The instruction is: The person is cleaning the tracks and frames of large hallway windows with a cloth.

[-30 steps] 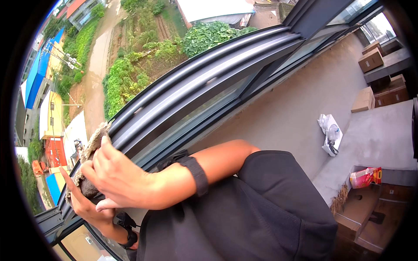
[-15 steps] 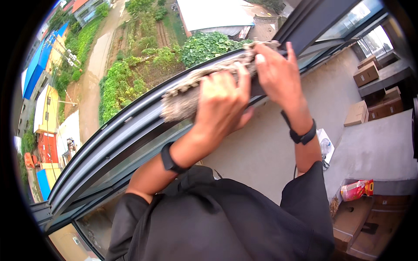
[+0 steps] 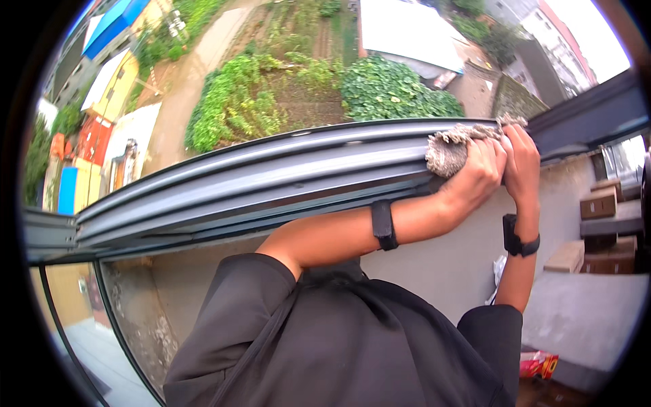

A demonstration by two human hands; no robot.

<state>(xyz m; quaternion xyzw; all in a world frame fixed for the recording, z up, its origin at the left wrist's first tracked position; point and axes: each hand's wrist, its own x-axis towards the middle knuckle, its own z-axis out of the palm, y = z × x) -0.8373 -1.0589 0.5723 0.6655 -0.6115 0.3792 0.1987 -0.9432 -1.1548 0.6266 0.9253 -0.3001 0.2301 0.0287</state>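
A greyish-brown, rough-textured rag (image 3: pixel 445 154) lies bunched over the grey metal window sill rail (image 3: pixel 285 178), toward its right end. My left hand (image 3: pixel 480 168) grips the rag from above, fingers curled over it. Right beside it, my right hand (image 3: pixel 522 163) is closed on the rag's far right end, by the corner where the rail meets the upright frame (image 3: pixel 583 112). The two hands nearly touch. The fingertips of both are partly hidden by the rag and by each other.
Beyond the rail is a drop to a garden plot (image 3: pixel 305 95), a dirt road (image 3: pixel 203 64) and a white roof (image 3: pixel 407 37). Indoors at right are cardboard boxes (image 3: pixel 599 203), a grey ledge (image 3: pixel 583 302) and a red package (image 3: pixel 538 364).
Both hands and the rag have moved right along the rail to the corner. The rag, stretched out before, is now bunched, and my view has turned.
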